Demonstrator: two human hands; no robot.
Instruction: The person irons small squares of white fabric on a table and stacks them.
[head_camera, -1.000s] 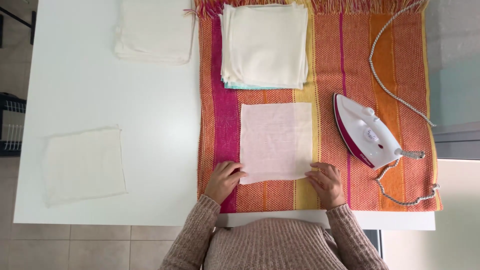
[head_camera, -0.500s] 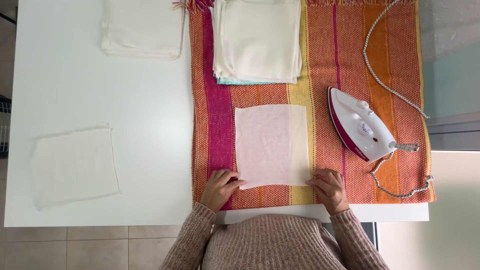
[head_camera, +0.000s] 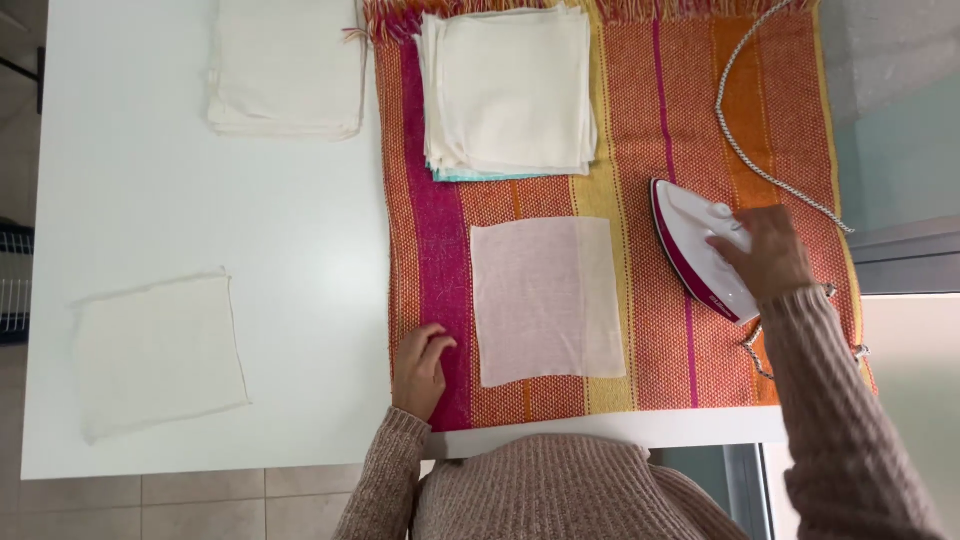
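I think the biggest worry here is heat: the white iron with the dark pink edge (head_camera: 703, 250) has a hot flat bottom, and if it swings low toward my left hand (head_camera: 420, 370), it could burn those fingers, because that hand rests close beside the thin square of pale see-through cloth (head_camera: 547, 300). The grey braided cord (head_camera: 745, 130) loops up and away past my right hand (head_camera: 765, 252), and another bit curls under my wrist, so it could snag on my fuzzy sleeve and tug the iron crooked. The thin cloth is very light, and nothing pins it down, so I judge that a push from the iron could drag it or make a crease. My right hand is curled over the top of the iron, fingers wrapped on the handle; I cannot see how tight the hold is. The iron sits on the striped orange, yellow and pink woven mat (head_camera: 770, 90). My left hand lies flat and loosely spread on the pink stripe, just to the left of the thin cloth's near corner, not touching it as far as I can tell. Up beyond the thin cloth is a neat stack of cream cloth squares (head_camera: 510, 90). Far off to the left of my left hand, on the white table (head_camera: 200, 200), lies one more cream square (head_camera: 158, 352), with another cream pile (head_camera: 288, 65) further away.
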